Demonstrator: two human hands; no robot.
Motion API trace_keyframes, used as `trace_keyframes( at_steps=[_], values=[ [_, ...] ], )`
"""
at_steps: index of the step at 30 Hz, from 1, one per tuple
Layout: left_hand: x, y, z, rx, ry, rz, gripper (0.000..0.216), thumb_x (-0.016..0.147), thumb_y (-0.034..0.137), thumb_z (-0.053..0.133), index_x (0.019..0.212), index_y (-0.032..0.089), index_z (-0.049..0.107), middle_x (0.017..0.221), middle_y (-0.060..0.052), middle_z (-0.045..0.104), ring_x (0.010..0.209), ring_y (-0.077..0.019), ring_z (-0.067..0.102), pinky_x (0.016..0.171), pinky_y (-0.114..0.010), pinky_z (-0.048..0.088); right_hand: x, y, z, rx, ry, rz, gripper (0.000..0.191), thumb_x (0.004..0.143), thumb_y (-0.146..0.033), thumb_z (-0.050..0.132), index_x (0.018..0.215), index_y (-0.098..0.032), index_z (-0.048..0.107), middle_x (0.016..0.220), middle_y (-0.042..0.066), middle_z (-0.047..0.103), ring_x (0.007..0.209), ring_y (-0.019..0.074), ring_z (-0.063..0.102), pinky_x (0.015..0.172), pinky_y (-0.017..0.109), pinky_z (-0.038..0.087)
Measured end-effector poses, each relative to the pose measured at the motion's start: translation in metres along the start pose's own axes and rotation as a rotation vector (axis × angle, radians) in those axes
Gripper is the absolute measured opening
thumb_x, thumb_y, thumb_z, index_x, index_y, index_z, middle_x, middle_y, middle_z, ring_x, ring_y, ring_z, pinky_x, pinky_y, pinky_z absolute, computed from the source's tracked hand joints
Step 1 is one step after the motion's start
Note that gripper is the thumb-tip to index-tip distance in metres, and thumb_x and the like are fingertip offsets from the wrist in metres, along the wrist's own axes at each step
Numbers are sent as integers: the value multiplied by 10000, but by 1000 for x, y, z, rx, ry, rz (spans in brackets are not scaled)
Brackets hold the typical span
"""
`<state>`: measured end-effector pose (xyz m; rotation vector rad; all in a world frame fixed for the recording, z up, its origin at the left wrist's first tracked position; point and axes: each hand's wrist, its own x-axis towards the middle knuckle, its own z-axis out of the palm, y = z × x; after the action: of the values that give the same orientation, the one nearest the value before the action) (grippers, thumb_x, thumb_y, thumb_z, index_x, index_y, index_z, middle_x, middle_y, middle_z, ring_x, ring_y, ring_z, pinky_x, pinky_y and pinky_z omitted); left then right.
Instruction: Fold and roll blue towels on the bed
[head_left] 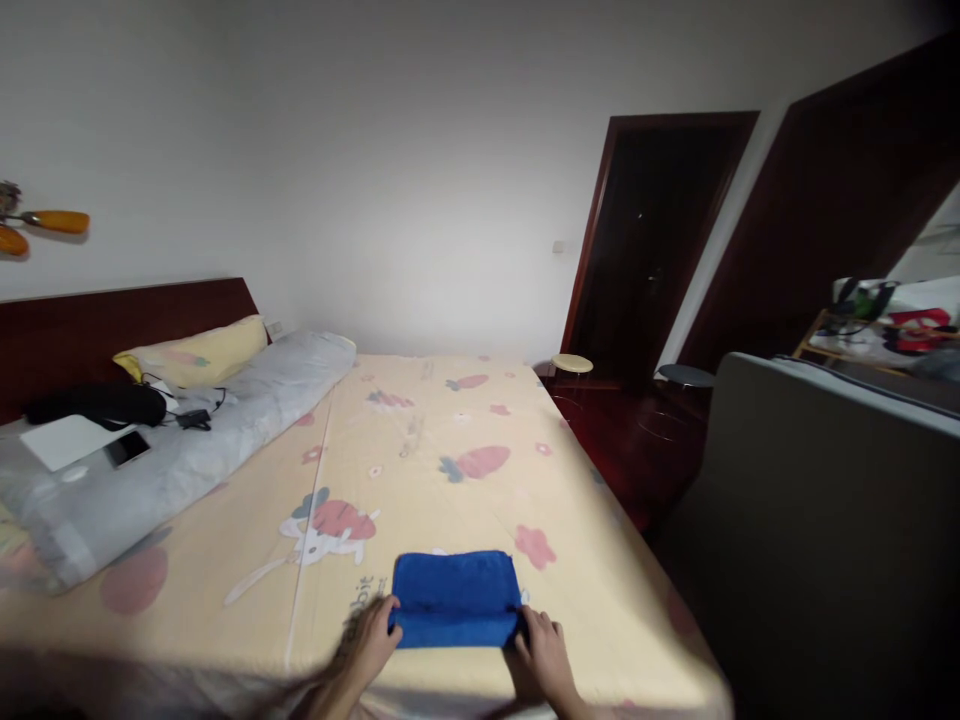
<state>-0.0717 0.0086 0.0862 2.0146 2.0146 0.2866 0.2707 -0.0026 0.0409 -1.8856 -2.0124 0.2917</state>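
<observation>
A blue cloth (457, 585) lies near the front of the bed, with a crease running across it and its near strip partly raised or folded. My left hand (375, 637) pinches its left edge close to the near corner. At the opposite side my right hand (546, 645) grips the right edge at about the same height. Fingers of both hands are curled on the fabric. Under the cloth is a yellow bed sheet (435, 510) printed with rabbits, carrots and flowers.
A rolled grey quilt (247, 430) lies along the left, carrying a phone (129, 449), a white flat object (71, 440) and a black bag (97, 404). A yellow pillow (202, 352) rests by the headboard (127, 325). To the right are a stool (571, 364) and a dark panel (810, 520).
</observation>
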Motion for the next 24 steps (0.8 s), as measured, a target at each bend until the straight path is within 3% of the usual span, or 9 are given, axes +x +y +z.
trace_keyframes(
  at_steps=[4, 6, 10, 14, 17, 20, 24],
  values=[
    [0, 15, 8, 102, 76, -78, 423, 805, 106, 414, 1161, 200, 624, 1265, -96, 634, 1247, -259, 504, 1051, -424, 335, -1, -9, 14, -76, 127, 98, 401, 877, -184, 365, 1223, -188, 569, 1140, 131, 652, 1034, 278, 582, 889, 433, 402],
    [-2, 27, 15, 138, 88, -21, 470, 820, 86, 384, 1207, 228, 609, 1302, -80, 617, 1267, -247, 494, 1062, -414, 338, -4, -20, 21, -69, 170, 50, 448, 843, -123, 373, 1235, -213, 568, 1193, 117, 640, 1079, 264, 572, 916, 421, 398],
    [-9, 60, 42, 75, 2, 195, 514, 847, 82, 348, 1244, 303, 588, 1343, -13, 603, 1290, -184, 484, 1116, -359, 324, -13, -61, 39, 35, 81, -192, 603, 737, -81, 460, 1290, -310, 528, 1288, 45, 614, 1165, 252, 533, 988, 413, 361],
    [-15, 78, 69, 54, -100, 241, 559, 857, 109, 329, 1364, 288, 481, 1475, -18, 491, 1392, -190, 369, 1176, -400, 257, -15, -87, 50, 83, 15, -196, 556, 766, -170, 508, 1301, -320, 525, 1342, 31, 592, 1194, 266, 515, 1027, 432, 332],
    [-16, 63, 68, 92, -93, 212, 548, 864, 142, 346, 1368, 310, 478, 1472, -16, 493, 1381, -208, 379, 1166, -426, 260, -13, -70, 43, 13, -13, -145, 569, 746, -137, 510, 1282, -323, 549, 1371, 23, 578, 1214, 272, 506, 1028, 437, 324],
    [-17, 27, 55, 143, -63, 150, 553, 853, 138, 360, 1350, 334, 502, 1425, -13, 540, 1328, -220, 431, 1144, -446, 262, -13, -33, 26, -82, -18, -91, 623, 741, -58, 435, 1289, -329, 549, 1394, 14, 564, 1216, 264, 513, 1000, 437, 338],
    [-17, -13, 44, 197, -14, 144, 616, 814, 99, 379, 1363, 358, 485, 1401, -19, 556, 1304, -235, 438, 1113, -463, 262, -14, -7, 10, -98, -47, -149, 650, 736, -54, 425, 1323, -318, 516, 1422, 18, 538, 1208, 249, 521, 980, 418, 351]
  ],
)
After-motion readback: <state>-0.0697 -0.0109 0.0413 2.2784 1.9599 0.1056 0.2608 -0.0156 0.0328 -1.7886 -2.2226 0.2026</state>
